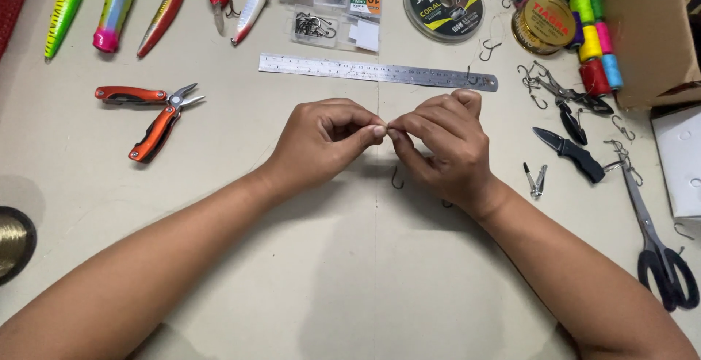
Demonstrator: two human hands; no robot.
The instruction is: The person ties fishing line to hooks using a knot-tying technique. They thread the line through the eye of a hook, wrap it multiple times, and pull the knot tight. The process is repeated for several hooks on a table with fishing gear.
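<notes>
both hands are held over the middle of the table [219, 272], fingertips pinched together and nearly touching. the left hand [325, 137] is closed, thumb and forefinger pressed on something too fine to be made out, probably a thin line; the right hand [445, 148] is likewise closed in a pinch against it. a small dark hook [396, 180] is seen just below the meeting fingertips, apparently hanging there. by the look of it, a knot at the hook is being worked. the next move is judged to call for steady tension and a fine grip, so that the line is not lost. a steel ruler [376, 71] lies just beyond the hands, orange pliers [150, 112] to the left, and scissors [657, 247] well apart to the right.
</notes>
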